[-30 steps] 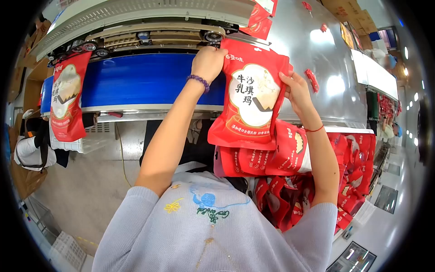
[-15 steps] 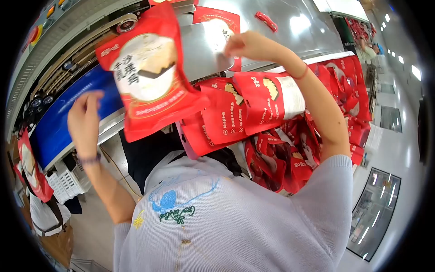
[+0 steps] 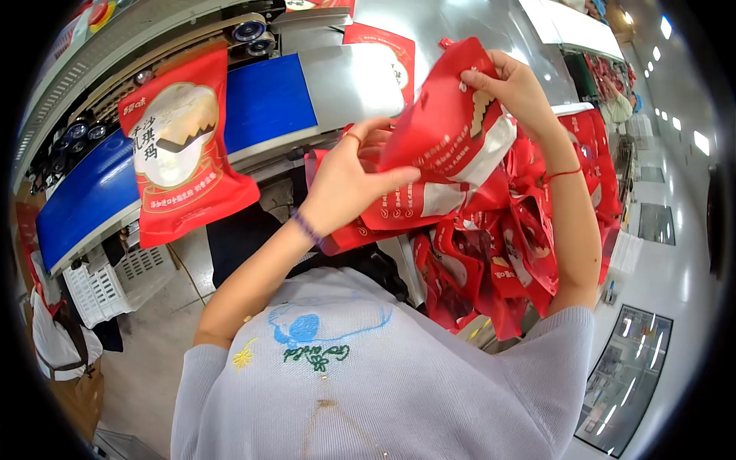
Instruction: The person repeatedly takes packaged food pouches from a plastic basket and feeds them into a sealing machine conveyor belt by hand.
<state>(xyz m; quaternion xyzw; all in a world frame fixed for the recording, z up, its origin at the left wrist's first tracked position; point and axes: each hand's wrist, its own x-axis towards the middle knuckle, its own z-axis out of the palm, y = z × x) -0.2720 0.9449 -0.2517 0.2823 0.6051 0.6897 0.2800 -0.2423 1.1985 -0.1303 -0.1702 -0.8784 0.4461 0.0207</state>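
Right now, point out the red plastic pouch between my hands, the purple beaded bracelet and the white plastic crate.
Red plastic pouch [image 3: 438, 115], head view: middle of its red surface.
Purple beaded bracelet [image 3: 307, 228], head view: beads midway along.
White plastic crate [image 3: 96, 294], head view: slotted side wall.

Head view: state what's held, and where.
Red plastic pouch with white panel: right hand pinches its upper-right edge; left hand spans its lower-left end, grip unclear.

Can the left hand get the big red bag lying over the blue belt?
Probably yes: nothing seems to block the red bag, but the left hand is busy at another bag.
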